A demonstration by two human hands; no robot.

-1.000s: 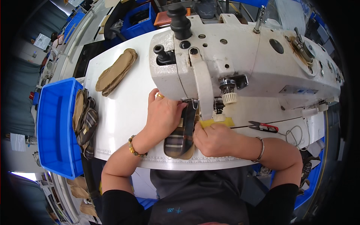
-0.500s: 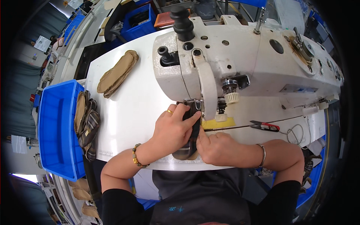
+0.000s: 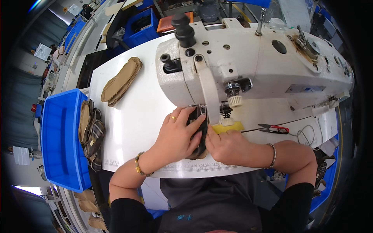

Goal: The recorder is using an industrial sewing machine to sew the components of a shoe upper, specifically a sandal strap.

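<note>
Under the needle end of a white sewing machine (image 3: 252,66) lies a dark shoe upper (image 3: 201,146) with a tan sole edge showing at its near end. My left hand (image 3: 175,134) grips it from the left, index finger reaching close to the presser foot (image 3: 203,110) and thumb bent over the dark cloth. My right hand (image 3: 229,145) is closed at its right edge, fingers curled and pressed together near the needle. Both hands cover much of the piece, and the stitching point is mostly hidden.
A stack of tan soles (image 3: 122,82) lies at the table's far left. Plaid shoe uppers (image 3: 93,134) hang beside a blue bin (image 3: 60,139). Red-and-black thread snips (image 3: 274,129) and a yellow patch (image 3: 233,126) are right of the needle.
The shoe upper has moved away from me, deeper under the machine, so less of its near end shows. Both hands remain on it, and my left thumb now shows more apart from the fingers.
</note>
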